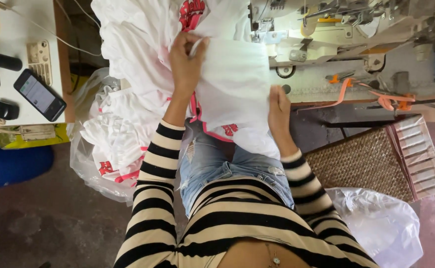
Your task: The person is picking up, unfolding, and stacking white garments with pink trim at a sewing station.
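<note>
Head view: in the upper middle of the frame a white garment piece (235, 84) hangs spread over the person's lap, in front of the sewing machine (322, 30) at the upper right. The left hand (186, 64) is closed on the cloth's upper left edge, fingers curled over a bunched fold. The right hand (278, 111) lies along the right edge, fingers bent round it in a looser pinch.

The cloth looks thin, light and limp; it sags between the two hands and folds on itself, so I judge it will slip and crumple unless kept taut. The edges and corners, near the pink trim (212, 133) at its lower border, seem the best places to hold.

A heap of white garments (123, 124) fills a plastic bag at the left. A phone (39, 95) lies on the counter (19, 34) at the upper left.
</note>
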